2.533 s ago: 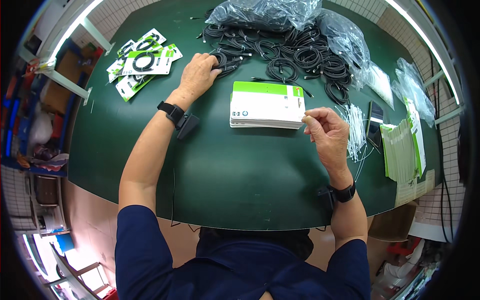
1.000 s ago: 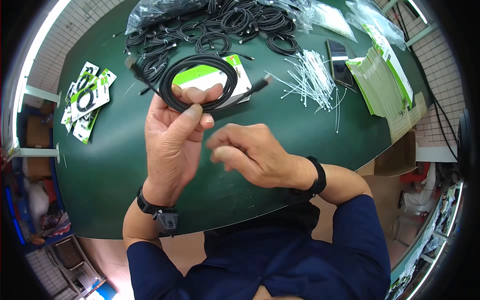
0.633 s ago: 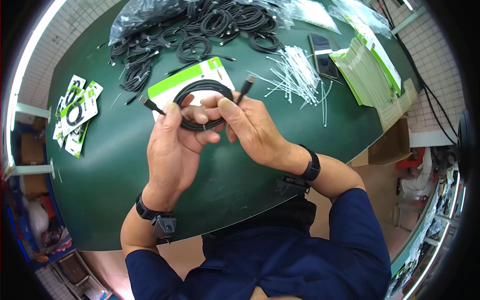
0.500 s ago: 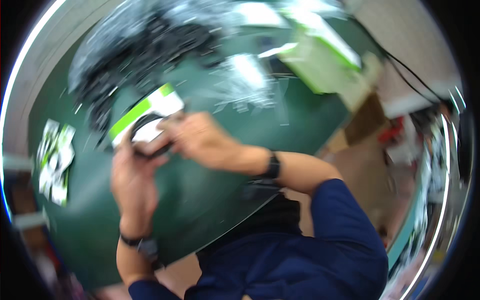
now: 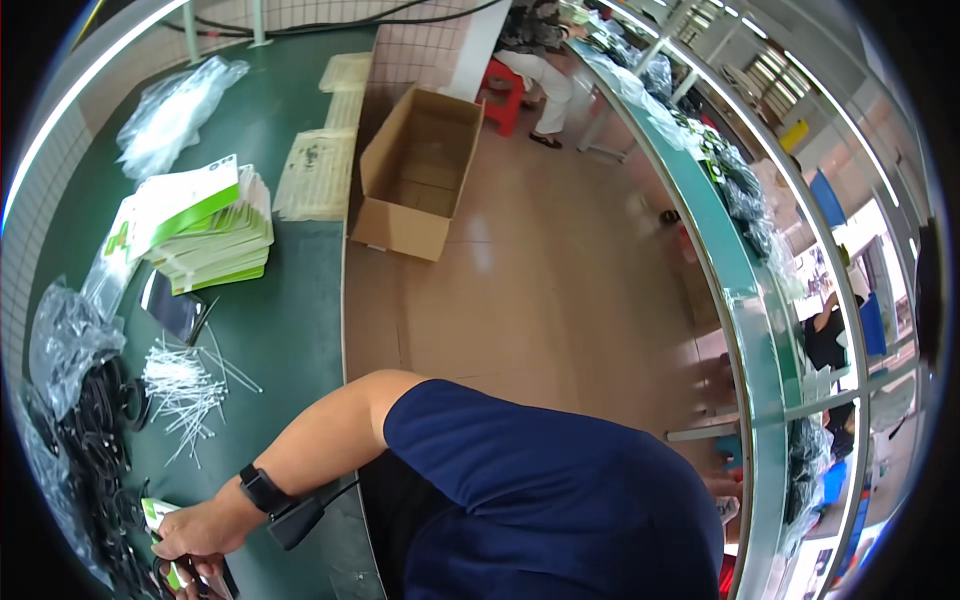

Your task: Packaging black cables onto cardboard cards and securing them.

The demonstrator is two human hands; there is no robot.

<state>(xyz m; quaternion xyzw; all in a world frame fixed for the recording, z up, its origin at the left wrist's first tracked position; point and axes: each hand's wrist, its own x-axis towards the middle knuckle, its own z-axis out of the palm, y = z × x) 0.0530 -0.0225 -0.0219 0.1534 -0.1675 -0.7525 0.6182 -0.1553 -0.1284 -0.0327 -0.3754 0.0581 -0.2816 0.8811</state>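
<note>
Near the lower left edge is my right hand (image 5: pixel 200 530), its fingers closed at a black cable (image 5: pixel 195 577). Beneath it lies a white-and-green card (image 5: pixel 156 512), partly covered by the hand and the cable. A few fingertips, apparently of my left hand (image 5: pixel 208 568), show just below; the rest of that hand is cut off, so its grip is unclear. Beside them on the green table (image 5: pixel 290 400) lies a heap of black cables (image 5: pixel 100 450). Farther along is a loose pile of thin white ties (image 5: pixel 185 385).
A stack of white-and-green cards (image 5: pixel 215 240) stands beyond the ties, near a dark flat piece (image 5: pixel 175 305) and clear plastic bags (image 5: pixel 180 110). An open cardboard box (image 5: pixel 410 215) is on the floor. Across the aisle runs another bench (image 5: pixel 740 290); a person (image 5: pixel 535 70) sits at the back.
The view has swung to the right, bringing the aisle, box and other bench into sight. The hands, card and cable now appear at the lower left, with my left hand mostly out of frame.
</note>
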